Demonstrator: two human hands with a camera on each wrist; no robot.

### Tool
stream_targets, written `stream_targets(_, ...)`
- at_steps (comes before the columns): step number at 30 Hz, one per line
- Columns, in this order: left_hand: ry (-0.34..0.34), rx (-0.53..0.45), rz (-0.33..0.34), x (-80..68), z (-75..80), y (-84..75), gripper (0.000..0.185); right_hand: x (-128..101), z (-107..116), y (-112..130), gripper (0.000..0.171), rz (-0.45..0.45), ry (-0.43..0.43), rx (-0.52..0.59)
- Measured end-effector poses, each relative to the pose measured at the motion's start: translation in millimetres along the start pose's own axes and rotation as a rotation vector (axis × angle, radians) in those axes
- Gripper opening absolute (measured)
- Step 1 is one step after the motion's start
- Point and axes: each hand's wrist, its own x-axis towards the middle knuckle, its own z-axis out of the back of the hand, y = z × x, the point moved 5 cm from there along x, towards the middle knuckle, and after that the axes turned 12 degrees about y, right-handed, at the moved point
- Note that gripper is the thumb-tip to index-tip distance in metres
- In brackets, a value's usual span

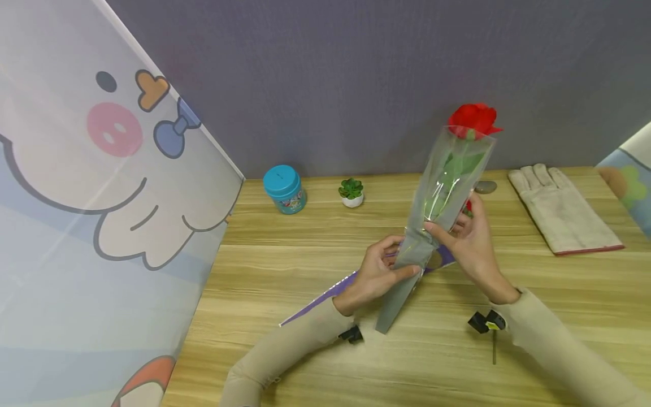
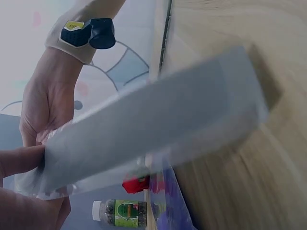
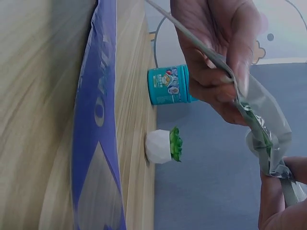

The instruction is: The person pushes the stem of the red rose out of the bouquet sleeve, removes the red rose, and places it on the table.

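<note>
A red rose (image 1: 473,120) stands in a wrapping sleeve, clear at the top and grey (image 1: 399,299) at its tapered lower end. My left hand (image 1: 376,274) pinches the grey part between thumb and fingers. Higher up, my right hand (image 1: 475,249) grips the sleeve where it is gathered, thumb in front. In the right wrist view, the sleeve is creased and bunched between both hands. Beneath them a purple wrapper (image 3: 93,139) with lettering lies on the table. Some red (image 1: 468,207) shows behind my right hand, mostly hidden; the left wrist view shows a red flower (image 2: 136,183) by the purple wrapper.
Toward the back stand a blue lidded canister (image 1: 285,189) and a small potted succulent (image 1: 351,193). A grey stone (image 1: 485,186) and a pale work glove (image 1: 564,209) lie on the right. The left wrist view shows a white-capped jar (image 2: 127,213). A grey wall panel (image 1: 356,85) bounds the wooden table.
</note>
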Motion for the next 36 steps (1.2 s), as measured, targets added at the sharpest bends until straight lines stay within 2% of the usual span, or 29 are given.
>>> stream_targets(12,-0.093,-0.056,-0.047,0.9,4.5,-3.5,0.047,-9,-13,-10,0.084,0.004,0.014,-0.03)
stream_targets(20,-0.147,-0.084,-0.025,0.3,6.4,-2.7,0.044,-14,-18,-10,0.084,-0.025,0.037,-0.076)
stream_targets(30,-0.203,-0.102,-0.007,2.4,8.6,-3.9,0.038,-17,-23,-12,0.084,-0.027,0.023,-0.093)
stream_targets(36,-0.196,-0.095,-0.009,3.7,9.7,-3.0,0.04,-18,-23,-15,0.088,-0.029,0.015,-0.104)
